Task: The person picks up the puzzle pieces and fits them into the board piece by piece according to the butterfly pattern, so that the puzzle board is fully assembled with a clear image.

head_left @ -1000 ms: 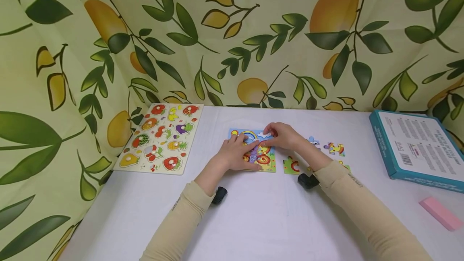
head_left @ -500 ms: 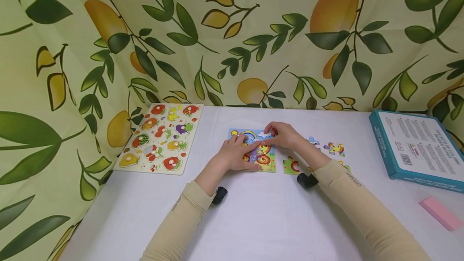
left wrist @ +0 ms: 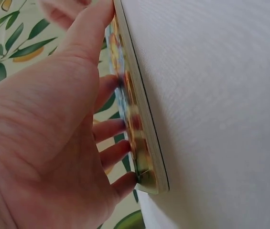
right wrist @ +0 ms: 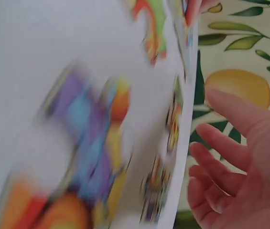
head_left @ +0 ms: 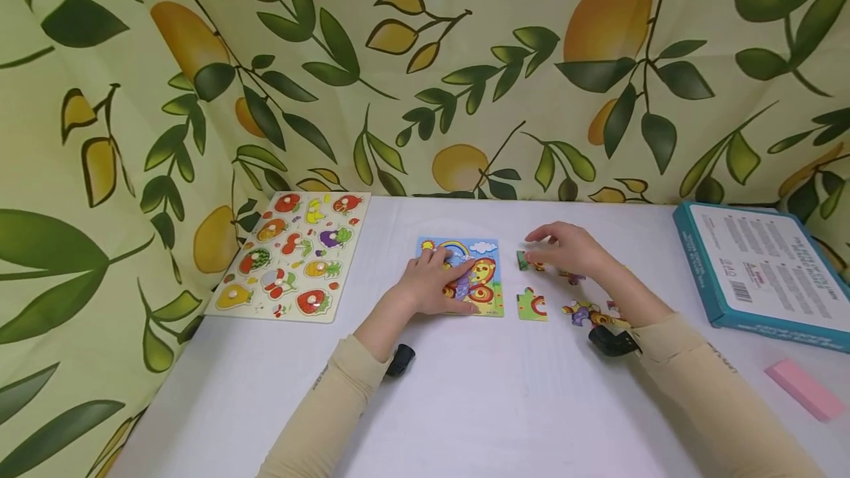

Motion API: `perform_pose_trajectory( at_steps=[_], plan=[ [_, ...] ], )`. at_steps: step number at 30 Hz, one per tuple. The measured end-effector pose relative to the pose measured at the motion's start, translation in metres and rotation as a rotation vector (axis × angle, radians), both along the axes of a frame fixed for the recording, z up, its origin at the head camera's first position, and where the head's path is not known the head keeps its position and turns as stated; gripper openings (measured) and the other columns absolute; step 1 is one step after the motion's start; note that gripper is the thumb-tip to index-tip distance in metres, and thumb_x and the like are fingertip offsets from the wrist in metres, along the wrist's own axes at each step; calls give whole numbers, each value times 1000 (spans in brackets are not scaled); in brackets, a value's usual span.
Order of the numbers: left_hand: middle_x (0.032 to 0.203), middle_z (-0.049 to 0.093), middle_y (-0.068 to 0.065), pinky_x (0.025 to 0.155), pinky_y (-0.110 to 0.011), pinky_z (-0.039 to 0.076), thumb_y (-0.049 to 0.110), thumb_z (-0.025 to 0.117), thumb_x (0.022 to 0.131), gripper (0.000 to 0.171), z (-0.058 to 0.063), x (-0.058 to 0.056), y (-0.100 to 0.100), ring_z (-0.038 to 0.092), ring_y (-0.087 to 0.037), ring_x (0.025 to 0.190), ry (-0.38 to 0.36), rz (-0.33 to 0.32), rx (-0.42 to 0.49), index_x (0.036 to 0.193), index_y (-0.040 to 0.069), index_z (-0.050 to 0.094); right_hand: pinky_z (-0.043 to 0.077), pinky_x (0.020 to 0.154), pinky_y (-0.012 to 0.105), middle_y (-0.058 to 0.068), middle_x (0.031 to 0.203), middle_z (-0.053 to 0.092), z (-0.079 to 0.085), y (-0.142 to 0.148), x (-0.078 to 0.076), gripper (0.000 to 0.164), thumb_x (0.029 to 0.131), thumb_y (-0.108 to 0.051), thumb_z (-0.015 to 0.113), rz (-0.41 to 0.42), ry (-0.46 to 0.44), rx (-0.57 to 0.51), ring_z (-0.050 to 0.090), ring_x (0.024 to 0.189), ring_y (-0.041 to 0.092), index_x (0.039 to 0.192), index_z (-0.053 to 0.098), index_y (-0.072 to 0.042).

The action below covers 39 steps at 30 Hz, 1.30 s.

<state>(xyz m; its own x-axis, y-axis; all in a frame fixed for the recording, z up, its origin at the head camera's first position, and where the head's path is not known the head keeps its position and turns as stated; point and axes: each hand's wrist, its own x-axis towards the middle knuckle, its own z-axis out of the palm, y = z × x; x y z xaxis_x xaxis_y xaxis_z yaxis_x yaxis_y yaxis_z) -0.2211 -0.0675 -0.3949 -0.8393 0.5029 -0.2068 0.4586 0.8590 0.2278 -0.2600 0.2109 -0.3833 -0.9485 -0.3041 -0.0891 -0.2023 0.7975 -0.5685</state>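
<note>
A small butterfly puzzle [head_left: 491, 304] in a board lies mid-table in the head view. My left hand [head_left: 425, 285] rests on its left part, fingers spread and covering some of the picture. In the left wrist view, the fingertips of this hand [left wrist: 53, 105] touch the board's face [left wrist: 142, 164]. My right hand [head_left: 576, 251] is above loose jigsaw pieces to the right, holding nothing. A green piece [head_left: 522, 261] shows by its fingertips, and a green-and-red piece [head_left: 532, 305] lies nearer. Colourful pieces [right wrist: 84, 129] appear blurred in the right wrist view, beside the right hand's relaxed fingers [right wrist: 223, 143].
A fruit peg puzzle [head_left: 341, 271] lies at the left. At the right stand a teal-edged box [head_left: 770, 268] and a pink block [head_left: 805, 389]. A leaf-patterned curtain [head_left: 398, 109] hangs behind the white table [head_left: 465, 404]. More pieces [head_left: 587, 313] lie near the right wrist.
My right hand has left the puzzle's upper right corner and moved right, over the loose pieces. The left hand has stayed on the board. The head view has shifted slightly.
</note>
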Motion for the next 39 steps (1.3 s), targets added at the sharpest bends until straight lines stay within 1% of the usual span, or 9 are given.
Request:
perform_pose_trajectory(
  at_steps=[4, 8, 14, 19, 23, 27, 31, 35, 39],
  plan=[
    [148, 28, -8, 106, -46, 29, 68, 63, 81, 87, 1, 0, 0, 24, -27, 133, -6, 7, 3, 153, 37, 28, 42, 93, 56, 21, 121, 62, -3, 13, 7, 44, 86, -27, 76, 49, 13, 39, 51, 107, 38, 119, 65, 0],
    [148, 28, -8, 107, -47, 27, 67, 64, 81, 87, 2, -1, 2, 25, -27, 132, -6, 9, 12, 153, 36, 28, 43, 87, 50, 19, 113, 63, -9, 17, 9, 39, 85, -21, 77, 44, 28, 25, 49, 97, 33, 116, 66, 1],
    [146, 32, -9, 108, -48, 28, 66, 66, 80, 86, 2, -1, 4, 27, -28, 133, 8, 9, 37, 153, 33, 33, 44, 77, 40, 14, 102, 62, -12, 14, 10, 36, 84, -18, 78, 3, 24, -29, 50, 91, 28, 110, 61, -1],
    [149, 33, -11, 112, -50, 26, 62, 69, 80, 85, 0, -1, 4, 29, -30, 136, 28, 8, 86, 151, 24, 40, 45, 62, 31, 9, 90, 62, -7, 8, 10, 23, 88, -14, 74, -39, 60, -78, 53, 81, 25, 104, 60, -5],
    [153, 28, -14, 115, -50, 22, 56, 69, 84, 83, 1, 1, 1, 23, -33, 141, 9, 11, 153, 150, 15, 41, 46, 65, 32, 7, 91, 65, -4, -2, 9, 18, 93, -17, 68, -69, 83, -157, 56, 85, 24, 106, 64, -6],
    [157, 24, -15, 117, -46, 20, 50, 67, 88, 81, 4, 5, -11, 19, -32, 145, -25, 44, 250, 151, 8, 37, 46, 71, 32, 7, 95, 66, -5, -17, 10, 24, 94, -24, 67, -107, 12, -278, 58, 89, 25, 110, 64, -7],
    [158, 24, -15, 116, -44, 23, 43, 65, 91, 80, 6, 12, -32, 20, -30, 146, -73, 115, 327, 152, 4, 31, 46, 74, 31, 7, 98, 67, -9, -36, 13, 31, 93, -31, 68, -133, -102, -386, 57, 90, 24, 113, 64, -8],
    [159, 23, -13, 117, -42, 21, 38, 63, 94, 77, 6, 18, -51, 19, -28, 147, -129, 145, 332, 153, 3, 28, 49, 74, 28, 7, 98, 67, -13, -57, 17, 34, 93, -32, 68, -129, -192, -453, 56, 89, 22, 114, 64, -6],
    [161, 20, -9, 117, -39, 19, 37, 61, 96, 75, 5, 21, -62, 17, -25, 147, -168, 120, 320, 154, 5, 27, 51, 74, 26, 5, 94, 67, -18, -76, 18, 33, 92, -30, 69, -109, -229, -476, 59, 84, 19, 112, 65, -5]
  ],
)
